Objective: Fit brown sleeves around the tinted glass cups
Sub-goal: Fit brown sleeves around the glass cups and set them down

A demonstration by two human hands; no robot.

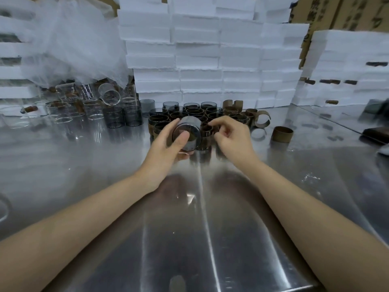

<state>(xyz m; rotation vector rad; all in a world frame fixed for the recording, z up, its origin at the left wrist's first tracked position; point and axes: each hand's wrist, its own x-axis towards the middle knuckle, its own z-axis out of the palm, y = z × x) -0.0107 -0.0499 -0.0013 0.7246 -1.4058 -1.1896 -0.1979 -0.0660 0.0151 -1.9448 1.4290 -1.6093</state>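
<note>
Cup (191, 130) tilted, gripped by L hand (166, 144); R hand (233, 135) fingers (219, 124) curled beside it, grasp unclear.

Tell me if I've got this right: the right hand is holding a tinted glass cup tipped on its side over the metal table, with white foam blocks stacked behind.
Not quite. The head view shows the left hand holding the tinted glass cup tipped on its side over the metal table, white foam blocks stacked behind. The right hand is at the sleeved cups beside it.
</note>
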